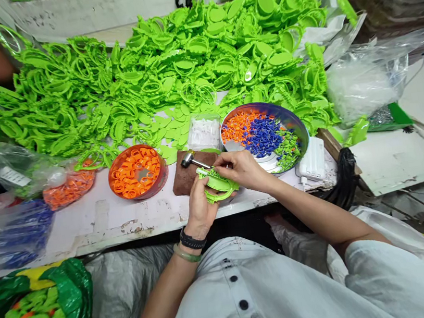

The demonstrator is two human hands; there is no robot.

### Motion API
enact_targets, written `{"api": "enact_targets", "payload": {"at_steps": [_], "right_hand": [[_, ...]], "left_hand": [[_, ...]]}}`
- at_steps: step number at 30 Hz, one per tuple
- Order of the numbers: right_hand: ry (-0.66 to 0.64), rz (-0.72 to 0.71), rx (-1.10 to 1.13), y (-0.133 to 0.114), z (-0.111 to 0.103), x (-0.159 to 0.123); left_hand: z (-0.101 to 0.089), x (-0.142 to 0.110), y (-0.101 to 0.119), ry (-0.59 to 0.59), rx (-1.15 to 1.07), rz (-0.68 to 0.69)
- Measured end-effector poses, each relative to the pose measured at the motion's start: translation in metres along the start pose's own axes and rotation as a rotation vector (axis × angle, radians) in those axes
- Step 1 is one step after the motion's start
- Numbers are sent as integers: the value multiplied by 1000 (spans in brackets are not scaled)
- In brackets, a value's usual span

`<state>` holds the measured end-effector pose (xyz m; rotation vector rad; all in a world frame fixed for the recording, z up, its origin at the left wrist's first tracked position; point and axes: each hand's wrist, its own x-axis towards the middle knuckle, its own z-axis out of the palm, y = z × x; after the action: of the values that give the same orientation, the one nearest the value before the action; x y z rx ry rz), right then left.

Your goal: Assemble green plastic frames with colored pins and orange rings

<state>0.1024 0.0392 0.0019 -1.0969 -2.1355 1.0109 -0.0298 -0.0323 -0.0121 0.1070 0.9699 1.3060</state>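
Green plastic piece (217,183) in left hand's (200,204) grip; right hand (243,170) at its upper edge, grip unclear.

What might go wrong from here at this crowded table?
The hammer on the brown block lies close to the left hand, so a nudge might knock it off. The right hand is near the open round tin; a bump might spill its small orange, blue and green pieces.

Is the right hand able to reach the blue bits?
Probably yes: the right hand is beside the open tin, and nothing covers the blue bits, though that hand is busy at the green part.
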Motion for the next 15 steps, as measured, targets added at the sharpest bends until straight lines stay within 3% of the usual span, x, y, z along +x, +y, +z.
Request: {"api": "enact_targets", "payload": {"at_steps": [7,9,11,13,15], "right_hand": [[-17,-25,-76,0,5,-1],[-68,-82,-91,9,-11,-2],[-36,-54,-164,26,-36,-7],[55,109,-362,46,-65,-13],[-22,178,-553,63,-85,-15]], "left_hand": [[3,2,-7,7,136,164],[-1,4,-7,26,149,146],[-5,6,-5,39,145,124],[-8,8,-2,56,132,114],[-8,10,0,69,115,108]]}}
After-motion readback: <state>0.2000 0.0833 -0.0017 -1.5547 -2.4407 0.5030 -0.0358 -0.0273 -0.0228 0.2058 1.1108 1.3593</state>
